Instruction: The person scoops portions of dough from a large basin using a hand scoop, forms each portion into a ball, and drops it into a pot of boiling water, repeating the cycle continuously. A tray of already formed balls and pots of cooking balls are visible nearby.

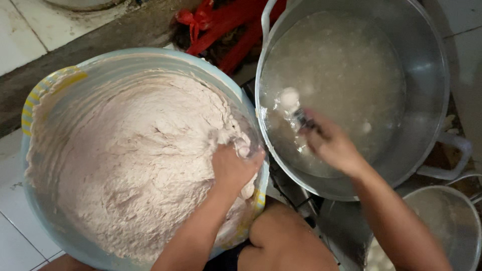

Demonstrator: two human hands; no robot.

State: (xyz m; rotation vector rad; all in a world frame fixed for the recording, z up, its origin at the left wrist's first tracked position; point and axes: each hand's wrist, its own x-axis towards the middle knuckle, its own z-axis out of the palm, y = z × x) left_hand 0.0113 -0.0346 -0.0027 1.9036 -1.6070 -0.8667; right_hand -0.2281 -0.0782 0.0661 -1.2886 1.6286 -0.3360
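A large pale blue plastic basin (150, 56) at the left is full of thick pinkish-white paste (125, 155). My left hand (232, 168) is sunk into the paste at the basin's right rim, fingers closed around a clump of it. To the right stands a big metal pot (427, 65) of cloudy water with pale balls (289, 98) floating in it. My right hand (329, 143) reaches over the pot's near side and grips a dark-handled spoon (305, 120) that points toward a ball at the water's surface.
A red plastic bag (221, 25) lies behind, between basin and pot. A smaller metal bowl (452, 221) sits at the lower right. White floor tiles (20, 30) show at the left. My knee (281, 241) is in the gap below the two vessels.
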